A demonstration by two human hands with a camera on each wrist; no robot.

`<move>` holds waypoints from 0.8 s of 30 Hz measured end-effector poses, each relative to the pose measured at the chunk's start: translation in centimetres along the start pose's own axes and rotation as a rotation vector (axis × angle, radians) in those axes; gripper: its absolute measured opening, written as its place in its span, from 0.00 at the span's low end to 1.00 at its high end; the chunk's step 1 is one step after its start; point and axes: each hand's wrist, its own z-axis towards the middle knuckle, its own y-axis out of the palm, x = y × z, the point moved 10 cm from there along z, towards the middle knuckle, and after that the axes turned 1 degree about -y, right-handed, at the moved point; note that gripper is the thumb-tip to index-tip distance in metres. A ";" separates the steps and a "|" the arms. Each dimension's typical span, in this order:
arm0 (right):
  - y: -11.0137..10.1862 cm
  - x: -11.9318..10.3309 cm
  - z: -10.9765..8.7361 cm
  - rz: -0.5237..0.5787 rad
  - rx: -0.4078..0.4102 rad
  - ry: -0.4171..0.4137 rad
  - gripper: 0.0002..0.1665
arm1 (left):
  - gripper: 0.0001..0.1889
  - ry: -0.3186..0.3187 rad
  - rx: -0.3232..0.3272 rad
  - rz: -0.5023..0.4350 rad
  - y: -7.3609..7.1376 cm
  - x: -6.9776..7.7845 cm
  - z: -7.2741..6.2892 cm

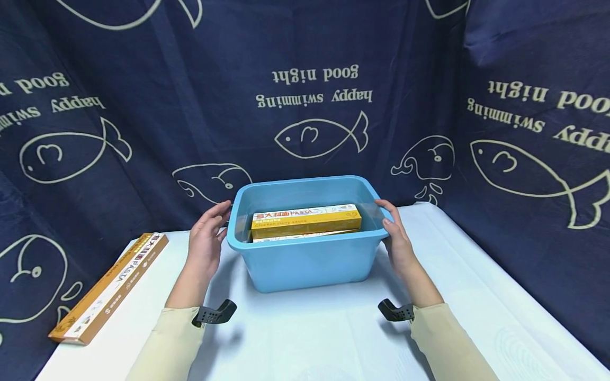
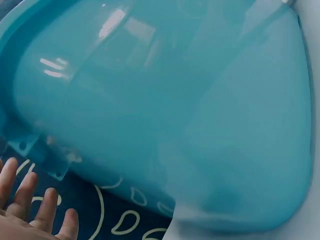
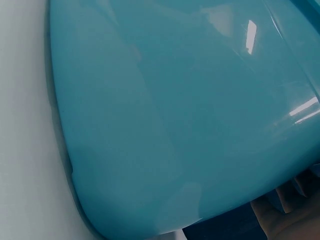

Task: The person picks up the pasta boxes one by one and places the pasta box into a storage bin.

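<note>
A light blue plastic bin point(image 1: 310, 264) stands in the middle of the table, holding yellow-and-white pasta boxes. The upper pasta box point(image 1: 307, 221) reads "Chicken curry sauce"; part of another shows beneath it. My left hand point(image 1: 206, 238) is beside the bin's left rim, and the left wrist view shows its fingers point(image 2: 46, 210) spread and a little away from the handle. At the opposite end, my right hand point(image 1: 397, 241) holds the right rim, thumb on its edge. The right wrist view has its fingers point(image 3: 287, 202) partly hidden behind the bin wall.
Long brown-and-white pasta boxes point(image 1: 111, 288) lie along the table's left edge. A white cloth point(image 1: 305, 333) covers the table. Dark blue curtains point(image 1: 314, 47) with fish drawings hang behind and at both sides. Each wrist wears a black strap mount point(image 1: 216, 312).
</note>
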 end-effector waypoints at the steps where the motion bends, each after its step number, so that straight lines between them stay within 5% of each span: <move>1: 0.0 0.0 0.0 0.003 -0.001 -0.001 0.34 | 0.22 0.000 0.022 -0.014 -0.4 0.1 -0.2; 9: 0.1 -0.2 0.1 0.005 -0.004 -0.013 0.33 | 0.19 0.012 0.162 -0.055 -4.4 0.8 -1.1; 24: -0.1 -0.1 0.0 0.010 -0.001 -0.015 0.33 | 0.18 0.041 0.264 0.004 -9.5 1.4 -2.8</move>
